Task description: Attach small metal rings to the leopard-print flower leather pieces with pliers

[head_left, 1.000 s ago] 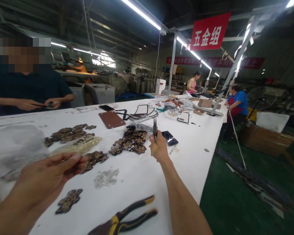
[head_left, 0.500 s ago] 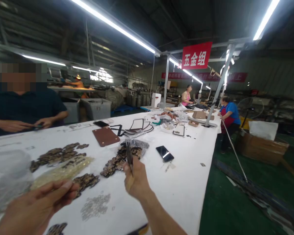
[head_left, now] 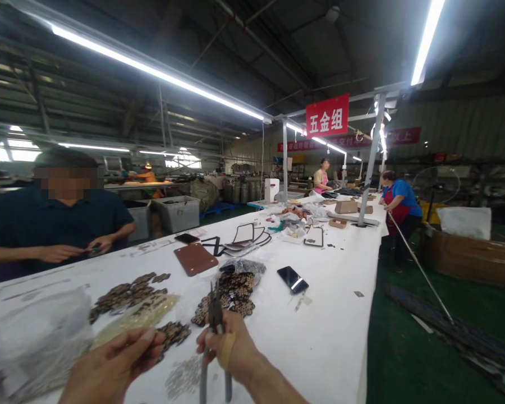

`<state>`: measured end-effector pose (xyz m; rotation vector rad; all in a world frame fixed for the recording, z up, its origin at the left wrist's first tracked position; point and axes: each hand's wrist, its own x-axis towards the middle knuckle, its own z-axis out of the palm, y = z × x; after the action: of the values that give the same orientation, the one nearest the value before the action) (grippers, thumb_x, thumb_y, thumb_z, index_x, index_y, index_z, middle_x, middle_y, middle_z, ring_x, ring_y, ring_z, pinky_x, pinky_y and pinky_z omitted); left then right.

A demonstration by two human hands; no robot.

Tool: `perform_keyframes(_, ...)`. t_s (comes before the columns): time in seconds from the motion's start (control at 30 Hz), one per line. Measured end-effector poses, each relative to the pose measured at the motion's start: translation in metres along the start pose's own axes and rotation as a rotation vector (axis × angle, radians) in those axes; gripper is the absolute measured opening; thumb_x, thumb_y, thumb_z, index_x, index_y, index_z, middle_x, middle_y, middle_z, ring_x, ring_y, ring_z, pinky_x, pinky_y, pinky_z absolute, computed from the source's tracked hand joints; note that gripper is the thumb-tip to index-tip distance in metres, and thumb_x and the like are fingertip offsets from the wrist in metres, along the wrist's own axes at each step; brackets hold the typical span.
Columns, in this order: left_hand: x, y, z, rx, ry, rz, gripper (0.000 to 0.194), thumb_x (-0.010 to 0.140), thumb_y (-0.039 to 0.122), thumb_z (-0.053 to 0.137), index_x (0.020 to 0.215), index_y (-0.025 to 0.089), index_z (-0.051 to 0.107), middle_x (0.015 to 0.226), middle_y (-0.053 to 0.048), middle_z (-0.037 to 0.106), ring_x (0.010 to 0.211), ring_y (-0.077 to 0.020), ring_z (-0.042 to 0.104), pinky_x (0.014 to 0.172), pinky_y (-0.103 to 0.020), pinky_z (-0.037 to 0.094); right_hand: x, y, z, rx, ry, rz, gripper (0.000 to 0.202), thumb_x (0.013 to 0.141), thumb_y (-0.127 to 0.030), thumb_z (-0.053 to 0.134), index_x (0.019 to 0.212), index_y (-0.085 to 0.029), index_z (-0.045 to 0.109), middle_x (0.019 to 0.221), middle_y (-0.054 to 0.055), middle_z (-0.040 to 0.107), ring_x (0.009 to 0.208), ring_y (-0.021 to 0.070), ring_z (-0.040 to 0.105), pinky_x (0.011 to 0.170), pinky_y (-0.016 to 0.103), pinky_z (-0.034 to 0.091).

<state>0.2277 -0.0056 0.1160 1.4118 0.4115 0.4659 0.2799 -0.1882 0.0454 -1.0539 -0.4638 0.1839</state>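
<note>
Red sign reads 五金组

At one o'clock, white characters on the hanging red sign (head_left: 327,115) read 五金组. Beyond it, also toward one o'clock, a long red banner (head_left: 398,136) shows 交付 and 以上; its other characters are blurred or hidden.

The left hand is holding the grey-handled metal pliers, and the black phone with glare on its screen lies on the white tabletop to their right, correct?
No: the head view shows the grey-handled metal pliers in the right hand, not the left hand. The black phone does lie on the white tabletop to their right.
</note>
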Motion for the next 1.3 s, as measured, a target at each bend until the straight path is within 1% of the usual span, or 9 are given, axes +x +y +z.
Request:
perform_keyframes(0.1,0.002,-0.002,-0.003,-0.099,-0.081,-0.091,0.036,0.041,0.032,0.089,0.070,0.018,0.072,0.074,-0.007,0.074,0.068,-0.0205,0.069,0.060,-0.025,0.060,0.002,0.004,0.000,-0.020,0.025,0.012,0.036,0.071,-0.023,0.069,0.103,-0.016,0.056,0.075,0.002,0.066,0.062,0.0152,0.063,0.044,0.022,0.050)
perform_keyframes(0.27,-0.002,0.000,0.001,-0.094,-0.068,-0.086,0.037,0.044,0.029,0.088,0.074,0.015,0.071,0.074,-0.007,0.073,0.067,-0.0185,0.067,0.058,-0.023,0.060,0.003,0.002,-0.002,-0.051,0.073,0.055,0.036,0.068,-0.028,0.070,0.099,-0.018,0.053,0.072,0.000,0.065,0.060,0.0151,0.062,0.043,0.022,0.050)
perform_keyframes(0.4,-0.004,-0.007,0.007,-0.079,-0.104,-0.064,0.037,0.047,0.024,0.087,0.076,0.012,0.068,0.074,-0.007,0.072,0.064,-0.0172,0.067,0.058,-0.023,0.060,0.002,-0.039,-0.039,-0.284,0.166,-0.145,0.021,0.075,-0.032,0.065,0.088,-0.019,0.055,0.072,0.000,0.063,0.058,0.0132,0.058,0.046,0.025,0.053)
perform_keyframes(0.57,0.018,-0.021,0.006,-0.033,-0.150,0.069,0.050,0.048,0.030,0.090,0.089,0.011,0.070,0.082,-0.007,0.073,0.069,-0.0167,0.068,0.058,-0.024,0.061,0.013,-0.086,-0.085,-0.399,0.324,-0.192,0.014,0.085,-0.031,0.059,0.091,-0.020,0.055,0.083,0.000,0.063,0.070,0.0116,0.060,0.058,0.021,0.056)
perform_keyframes(0.63,0.023,-0.024,0.005,-0.006,-0.154,0.078,0.052,0.047,0.033,0.090,0.090,0.011,0.070,0.082,-0.007,0.072,0.070,-0.0169,0.068,0.059,-0.024,0.061,0.010,-0.082,-0.081,-0.391,0.265,-0.219,0.020,0.087,-0.032,0.059,0.102,-0.020,0.055,0.087,0.001,0.063,0.075,0.0133,0.061,0.059,0.023,0.058)
perform_keyframes(0.73,0.023,-0.028,0.004,0.021,-0.146,0.025,0.050,0.048,0.034,0.090,0.088,0.012,0.070,0.079,-0.006,0.072,0.070,-0.0172,0.068,0.059,-0.023,0.061,-0.003,-0.053,-0.063,-0.373,0.160,-0.231,0.020,0.089,-0.033,0.056,0.104,-0.020,0.056,0.086,0.001,0.063,0.069,0.0131,0.060,0.055,0.024,0.058)
perform_keyframes(0.9,0.014,-0.025,0.005,-0.016,-0.131,-0.023,0.042,0.052,0.028,0.087,0.086,0.013,0.069,0.082,-0.007,0.074,0.070,-0.0182,0.068,0.061,-0.025,0.061,-0.017,-0.011,-0.053,-0.428,0.200,-0.207,0.017,0.091,-0.034,0.053,0.101,-0.021,0.057,0.086,0.002,0.062,0.067,0.0137,0.058,0.054,0.026,0.058)
perform_keyframes(1.1,-0.007,-0.004,0.014,-0.017,-0.118,-0.069,0.036,0.052,0.027,0.085,0.081,0.014,0.069,0.079,-0.008,0.073,0.069,-0.0192,0.068,0.061,-0.024,0.060,-0.027,-0.020,-0.052,-0.503,0.189,-0.238,0.022,0.093,-0.037,0.050,0.107,-0.022,0.057,0.092,0.003,0.061,0.070,0.0157,0.059,0.055,0.027,0.057)
perform_keyframes(1.3,-0.006,-0.007,0.013,-0.011,-0.129,-0.039,0.037,0.051,0.028,0.087,0.081,0.015,0.069,0.080,-0.007,0.074,0.072,-0.0198,0.069,0.064,-0.025,0.061,-0.032,-0.021,-0.045,-0.570,0.163,-0.241,0.023,0.094,-0.038,0.047,0.109,-0.023,0.056,0.094,0.004,0.061,0.065,0.0153,0.057,0.058,0.029,0.055)
